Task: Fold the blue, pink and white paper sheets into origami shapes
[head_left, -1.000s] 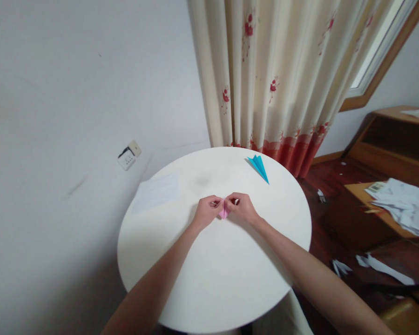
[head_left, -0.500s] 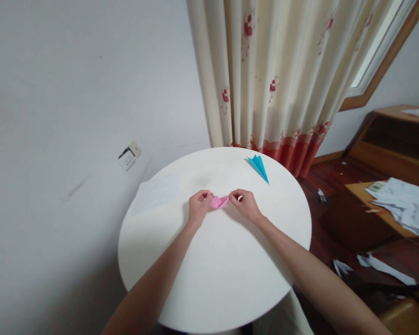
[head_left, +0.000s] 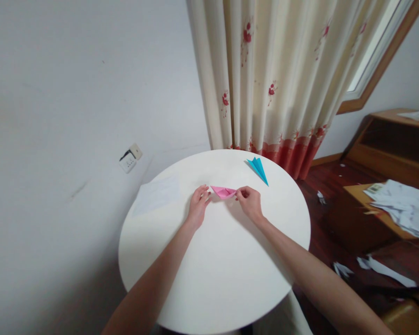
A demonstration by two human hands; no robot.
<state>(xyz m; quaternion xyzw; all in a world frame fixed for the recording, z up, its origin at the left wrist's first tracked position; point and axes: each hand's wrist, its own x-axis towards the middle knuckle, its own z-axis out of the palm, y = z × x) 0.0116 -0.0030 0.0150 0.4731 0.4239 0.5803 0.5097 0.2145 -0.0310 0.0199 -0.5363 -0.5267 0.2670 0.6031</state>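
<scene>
one blue paper plane (head_left: 259,169), white sheet (head_left: 156,194), curtain (head_left: 272,79)

Bare white table (head_left: 212,279) near side; blue paper plane (head_left: 258,169) far right, white sheet (head_left: 156,194) left.

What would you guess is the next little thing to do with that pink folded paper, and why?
Probably press the pink paper boat flat onto the white table and let go. It looks fully opened out, the right hand pinches its right tip, and the left hand lies open just beside its left end. A blue folded paper already lies farther back.
</scene>
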